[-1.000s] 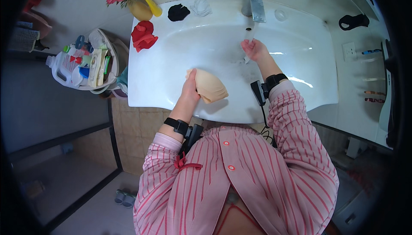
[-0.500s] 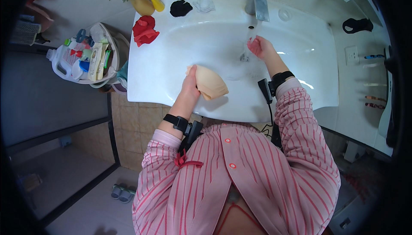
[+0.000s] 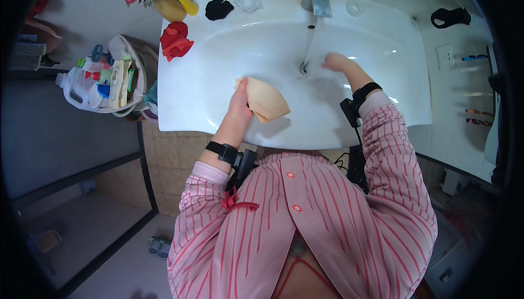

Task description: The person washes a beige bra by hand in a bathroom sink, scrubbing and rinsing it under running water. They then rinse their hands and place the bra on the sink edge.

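Observation:
My left hand (image 3: 240,101) grips a beige, smooth, folded piece of cloth (image 3: 267,101) over the near left part of the white sink (image 3: 199,94); the thumb lies on top and the other fingers are hidden beneath it. Off to the right of the running water (image 3: 311,45), my right hand (image 3: 338,62) hangs over the basin, its fingers smeared by motion. Water falls from the chrome tap (image 3: 318,0) toward the drain (image 3: 303,68).
Along the sink's back left rim lie a red cloth (image 3: 175,42), a black cloth (image 3: 219,9) and a white cloth (image 3: 248,1). A vase (image 3: 170,8) with pink flowers and a yellow tube (image 3: 184,0) stand there too. A basket (image 3: 144,72) of bottles sits left.
My right hand has moved from beside the water to the right, and its fingers have blurred. The stream now shows plainly. My left hand keeps hold of the beige cloth; the view has shifted slightly.

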`<state>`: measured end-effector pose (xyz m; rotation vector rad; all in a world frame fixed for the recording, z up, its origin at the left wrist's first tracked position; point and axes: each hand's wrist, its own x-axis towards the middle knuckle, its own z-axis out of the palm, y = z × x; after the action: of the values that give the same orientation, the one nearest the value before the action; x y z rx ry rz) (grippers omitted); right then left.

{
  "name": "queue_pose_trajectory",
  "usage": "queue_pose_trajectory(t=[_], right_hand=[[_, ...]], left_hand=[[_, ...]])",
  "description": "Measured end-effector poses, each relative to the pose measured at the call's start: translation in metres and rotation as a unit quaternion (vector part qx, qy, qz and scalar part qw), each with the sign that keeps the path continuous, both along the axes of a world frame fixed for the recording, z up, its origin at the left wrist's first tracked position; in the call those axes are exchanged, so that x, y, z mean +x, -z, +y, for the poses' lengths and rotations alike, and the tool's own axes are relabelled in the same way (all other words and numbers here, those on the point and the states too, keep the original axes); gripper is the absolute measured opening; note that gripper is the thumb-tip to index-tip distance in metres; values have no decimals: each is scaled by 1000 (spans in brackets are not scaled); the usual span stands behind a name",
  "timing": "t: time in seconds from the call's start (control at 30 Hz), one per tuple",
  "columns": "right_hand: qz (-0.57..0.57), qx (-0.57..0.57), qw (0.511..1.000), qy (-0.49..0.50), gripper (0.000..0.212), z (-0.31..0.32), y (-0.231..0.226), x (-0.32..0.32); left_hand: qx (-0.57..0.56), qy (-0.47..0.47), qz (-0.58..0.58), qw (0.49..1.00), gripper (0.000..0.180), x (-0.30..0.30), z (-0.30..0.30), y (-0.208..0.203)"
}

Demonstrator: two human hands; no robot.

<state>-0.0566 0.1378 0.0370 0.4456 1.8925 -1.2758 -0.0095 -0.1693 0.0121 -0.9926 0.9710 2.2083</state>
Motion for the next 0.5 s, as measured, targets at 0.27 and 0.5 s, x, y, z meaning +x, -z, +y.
queue_pose_trajectory(t=[0.27, 0.5], right_hand=[[39, -382, 820, 424, 24, -6, -5, -26], [91, -399, 756, 511, 31, -14, -22, -47]], left_hand=[[-8, -16, 13, 1000, 42, -8, -5, -9], [23, -23, 31, 999, 40, -13, -13, -5]])
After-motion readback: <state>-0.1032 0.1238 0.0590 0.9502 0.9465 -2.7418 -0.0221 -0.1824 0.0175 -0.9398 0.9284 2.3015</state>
